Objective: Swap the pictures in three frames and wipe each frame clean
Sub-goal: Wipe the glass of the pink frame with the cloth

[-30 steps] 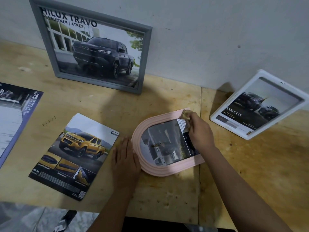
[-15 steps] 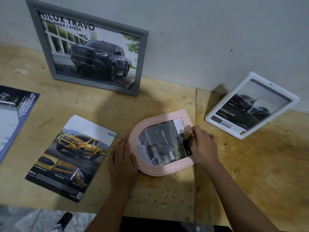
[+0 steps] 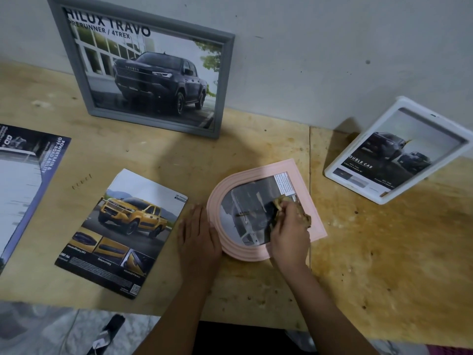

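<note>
Both forearms reach in from the near edge of the plywood table [image 3: 384,252]. The left hand [image 3: 198,237] lies flat and spread, palm down on the table, its fingers pressed against the rounded edge of the pink frame [image 3: 258,172], gripping nothing. The right hand [image 3: 289,234] is closed around a crumpled yellowish cloth [image 3: 305,217], pressing it onto the glass of that frame, which lies face up on the table between the two hands and partly under the right one. The frame is arched at the end by the left hand and square at the far end, and a dark picture with a strip of small print shows through its glass. To the left of the left hand, just beside it, a loose brochure page [image 3: 120,234] with a yellow pickup lies flat. Farther left, at the picture's edge, lies another printed sheet [image 3: 23,183] with a blue border. Beyond the right hand and to its right, a white frame [image 3: 399,149] holding a dark truck picture leans against the wall. Beyond the left hand, a larger grey frame [image 3: 153,73] with a dark pickup under the words HILUX TRAVO also leans on the wall.
</note>
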